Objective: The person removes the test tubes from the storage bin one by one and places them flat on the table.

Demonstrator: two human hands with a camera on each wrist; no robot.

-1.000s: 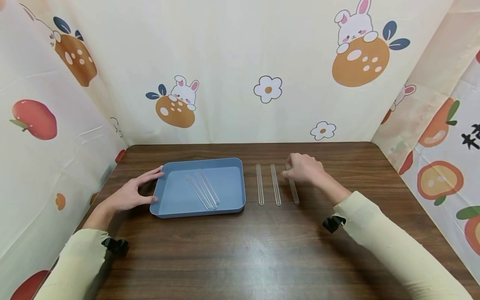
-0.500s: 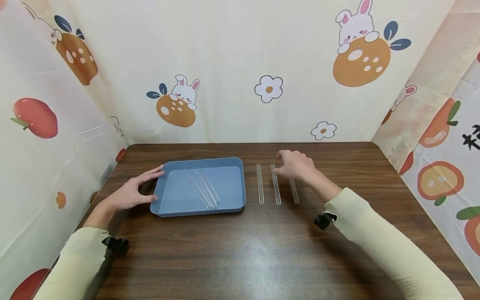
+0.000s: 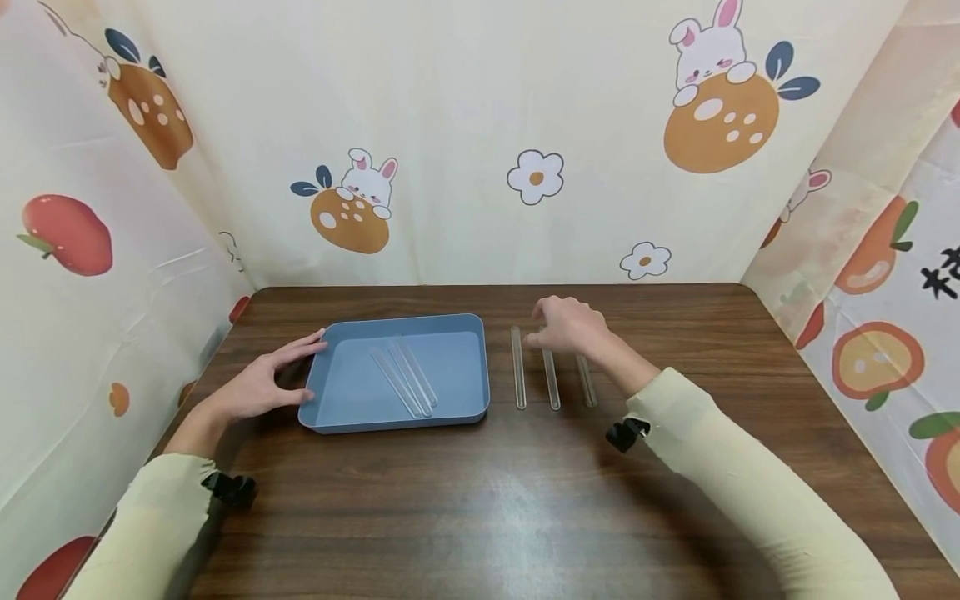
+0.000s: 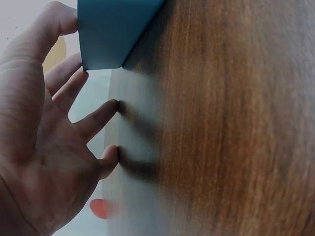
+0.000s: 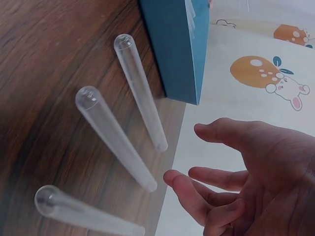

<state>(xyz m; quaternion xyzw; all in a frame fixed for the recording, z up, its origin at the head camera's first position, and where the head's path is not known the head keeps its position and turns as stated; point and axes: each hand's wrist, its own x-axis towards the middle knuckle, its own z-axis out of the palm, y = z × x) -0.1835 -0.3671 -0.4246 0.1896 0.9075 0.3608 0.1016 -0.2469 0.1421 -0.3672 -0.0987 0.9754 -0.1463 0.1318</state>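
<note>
Three clear glass test tubes lie side by side on the table right of a blue tray: a left tube, a middle tube and a right tube. Above the far ends of the left two hovers my right hand. In the right wrist view its thumb and fingers are apart with nothing between them, off the tubes. My left hand touches the tray's left side with spread fingers. In the left wrist view thumb and fingertips meet the tray wall. More test tubes rest inside the tray.
The brown wooden table runs back to a printed curtain. Curtains also hang along the left and right sides. A black wrist camera sits below the right sleeve cuff.
My right hand has let go of the right test tube and moved left, passing over the middle tube toward the left one. The left hand and tray have stayed in place.
</note>
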